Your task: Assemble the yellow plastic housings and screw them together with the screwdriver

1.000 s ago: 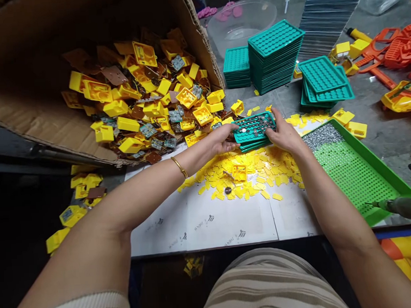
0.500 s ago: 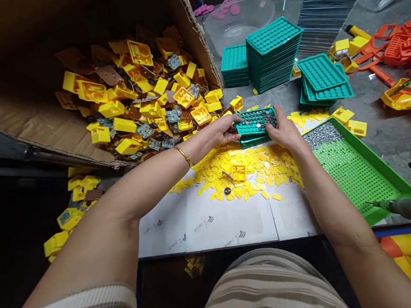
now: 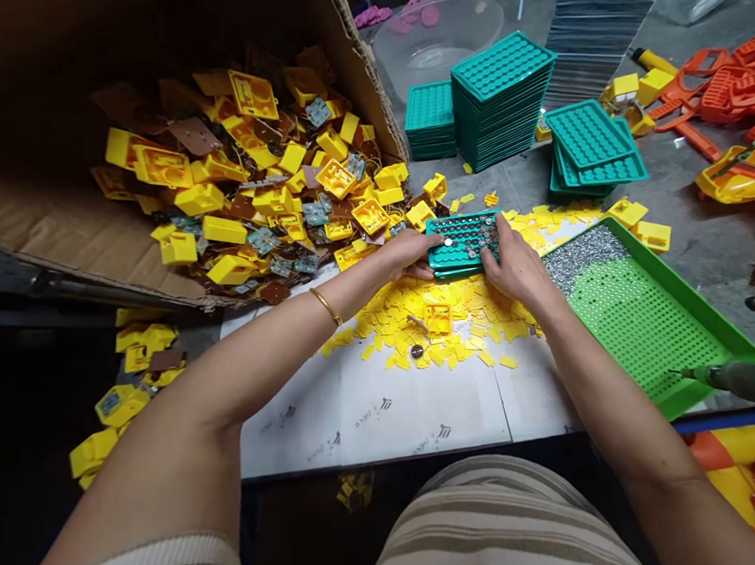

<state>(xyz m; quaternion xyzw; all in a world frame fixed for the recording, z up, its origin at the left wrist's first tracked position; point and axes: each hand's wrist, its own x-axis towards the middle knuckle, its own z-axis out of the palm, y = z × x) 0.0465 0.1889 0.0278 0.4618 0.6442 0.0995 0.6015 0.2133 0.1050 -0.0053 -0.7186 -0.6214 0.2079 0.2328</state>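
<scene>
Between my two hands is a teal dimpled tray partly filled with small silver button cells, some in rows and some loose toward the right end. At least one more teal tray shows beneath it. My left hand is closed on the tray's left end, with a finger or thumb over the rim beside one bright cell. My right hand grips the right end, thumb at the front edge and fingers along the far side. Small flat yellow plastic pieces lie under and around the trays.
A cardboard box of yellow casings lies open at left. Stacks of teal trays stand behind. At right is a green perforated tray with small metal parts, a powered screwdriver over its corner, and orange plastic parts.
Both hands have brought the tray slightly nearer and to the left. It now lies flatter toward me, and the loose cells have shifted, with more rows filled.
</scene>
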